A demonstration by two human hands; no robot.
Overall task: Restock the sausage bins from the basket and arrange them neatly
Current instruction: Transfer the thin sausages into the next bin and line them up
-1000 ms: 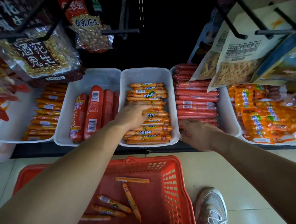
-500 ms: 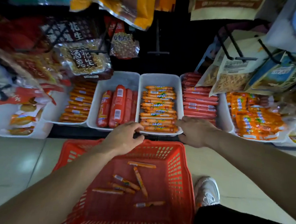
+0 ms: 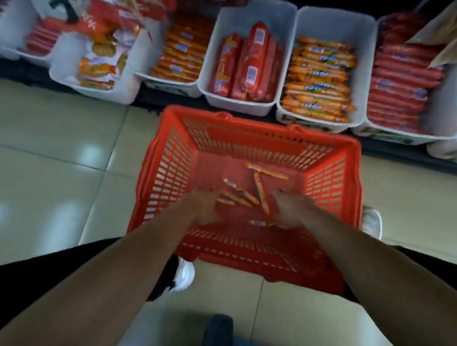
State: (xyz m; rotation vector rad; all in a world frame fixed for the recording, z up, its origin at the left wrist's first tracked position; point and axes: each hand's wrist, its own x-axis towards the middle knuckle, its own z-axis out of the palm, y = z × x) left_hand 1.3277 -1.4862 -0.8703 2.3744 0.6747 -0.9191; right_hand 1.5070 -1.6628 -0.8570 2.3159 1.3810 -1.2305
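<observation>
In the head view, a red basket is seen on the tiled floor, just in front of a low shelf with a row of white bins. Several thin orange sausages are scattered on the bottom of the basket. Both hands are lowered into the basket, and both are blurred. The left hand is held beside the sausages on their left, and the right hand on their right. Whether the hands are open or closed on something cannot be told. The bin of thin orange sausages is placed behind the far right corner of the basket and is filled in neat layers. To its left, a bin of thick red sausages is seen. A white shoe is visible beside the near left corner of the basket.
</observation>
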